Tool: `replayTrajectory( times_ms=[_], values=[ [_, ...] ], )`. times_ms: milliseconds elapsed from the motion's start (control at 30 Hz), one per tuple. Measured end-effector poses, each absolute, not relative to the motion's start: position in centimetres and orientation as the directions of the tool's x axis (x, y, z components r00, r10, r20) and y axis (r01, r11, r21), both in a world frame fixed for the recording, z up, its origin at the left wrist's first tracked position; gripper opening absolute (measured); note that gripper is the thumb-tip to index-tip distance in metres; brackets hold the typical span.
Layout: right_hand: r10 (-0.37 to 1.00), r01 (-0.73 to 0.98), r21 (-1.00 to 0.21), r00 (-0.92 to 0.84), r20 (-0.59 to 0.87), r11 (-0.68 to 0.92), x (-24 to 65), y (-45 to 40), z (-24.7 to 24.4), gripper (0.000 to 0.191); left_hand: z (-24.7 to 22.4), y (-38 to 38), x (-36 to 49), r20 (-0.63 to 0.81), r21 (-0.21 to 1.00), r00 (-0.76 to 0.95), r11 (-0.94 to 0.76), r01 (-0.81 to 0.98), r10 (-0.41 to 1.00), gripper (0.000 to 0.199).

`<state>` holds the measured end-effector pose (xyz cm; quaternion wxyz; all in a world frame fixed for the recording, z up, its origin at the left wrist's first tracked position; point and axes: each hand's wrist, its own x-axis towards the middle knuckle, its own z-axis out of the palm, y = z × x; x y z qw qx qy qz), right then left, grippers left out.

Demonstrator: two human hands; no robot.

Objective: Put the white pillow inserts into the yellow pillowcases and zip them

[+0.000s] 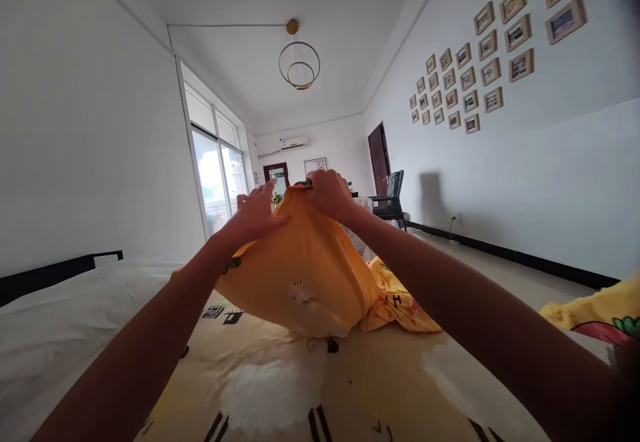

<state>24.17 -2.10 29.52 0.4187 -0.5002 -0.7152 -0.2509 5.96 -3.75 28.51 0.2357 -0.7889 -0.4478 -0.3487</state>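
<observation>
A yellow-orange printed cloth (300,255), with a small pale cartoon figure on it, is raised to a peak in front of me. At that peak my right hand (330,192) is closed on the cloth's upper edge, fingers curled over it. My left hand (263,209) is at the left side of the cloth, fingers stretched out and thumb apart; whether it touches the fabric is hard to tell. The cloth's lower part rests on a cream bed sheet (280,382) with black marks and white patches. What lies behind the raised cloth is hidden.
Crumpled orange fabric (400,305) lies right of the raised cloth. White bedding (75,309) covers the left, beside a black rail (60,271). More yellow fabric (590,305) is at far right. A dark office chair (393,199) stands beyond, near the wall.
</observation>
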Motion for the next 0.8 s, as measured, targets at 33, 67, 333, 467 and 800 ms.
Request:
replayTrajectory(
  times_ms=[33,67,333,467,800],
  values=[
    [0.503,0.914,-0.053,-0.173,0.847,0.403,23.4,-2.3,29.4,0.016,28.6,-3.9,6.8,0.721,-0.029,0.373,-0.513,0.858,0.584,0.049],
    [0.497,0.901,-0.038,-0.203,0.844,0.433,22.7,-2.5,29.2,0.015,28.5,-4.0,7.2,0.687,0.019,0.372,-0.527,0.85,0.624,0.036],
    [0.391,0.504,-0.07,-0.568,0.724,0.861,23.0,-2.9,27.3,0.035,26.2,-4.4,4.2,0.691,0.303,0.225,-0.558,0.773,0.687,0.033],
    [0.536,0.522,-0.139,-0.772,0.342,0.841,25.5,-0.8,23.1,0.063,25.7,-5.9,1.5,0.703,0.244,0.134,-0.414,0.877,0.699,0.038],
    [0.791,0.791,0.192,-0.605,0.096,0.581,28.2,6.5,9.0,0.074,21.9,-7.9,-10.0,0.612,0.252,-0.151,-0.01,0.968,0.776,0.029]
  ],
)
